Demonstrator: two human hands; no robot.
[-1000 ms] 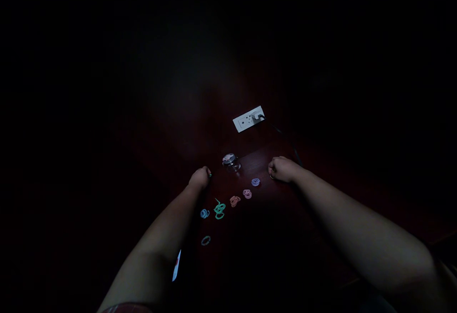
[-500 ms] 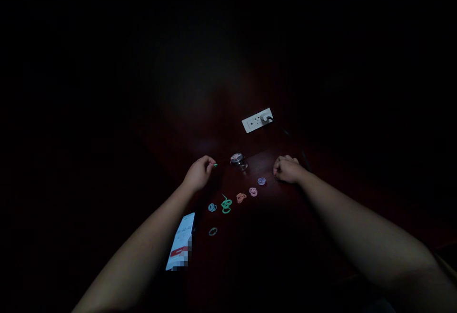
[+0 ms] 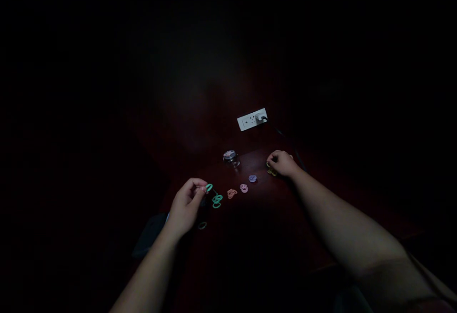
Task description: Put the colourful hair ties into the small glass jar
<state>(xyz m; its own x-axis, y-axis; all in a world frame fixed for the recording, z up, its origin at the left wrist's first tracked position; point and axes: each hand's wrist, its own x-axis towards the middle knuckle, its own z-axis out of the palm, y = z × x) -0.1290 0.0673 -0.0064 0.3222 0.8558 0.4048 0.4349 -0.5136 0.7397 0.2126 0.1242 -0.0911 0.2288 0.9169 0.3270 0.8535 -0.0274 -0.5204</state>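
The scene is very dark. My left hand (image 3: pixel 185 202) pinches a small green ring (image 3: pixel 209 187) just above a little pile of green rings (image 3: pixel 216 201) on the dark red table (image 3: pixel 257 208). My right hand (image 3: pixel 282 162) is closed at the far right of the row, its fingers on small yellowish rings (image 3: pixel 271 171). Between the hands lie an orange ring pile (image 3: pixel 232 192), a pink one (image 3: pixel 243 188) and a purple one (image 3: pixel 253 178).
A small clear jar (image 3: pixel 231 158) stands behind the row. A white power strip (image 3: pixel 252 119) with a plug and dark cable lies further back. A lone dark ring (image 3: pixel 202 225) lies near my left wrist. Everything around is in darkness.
My left hand has come back from beside the jar to the green pile, holding a green ring. The right hand shifted slightly onto the yellowish rings. The lit phone is now hidden.
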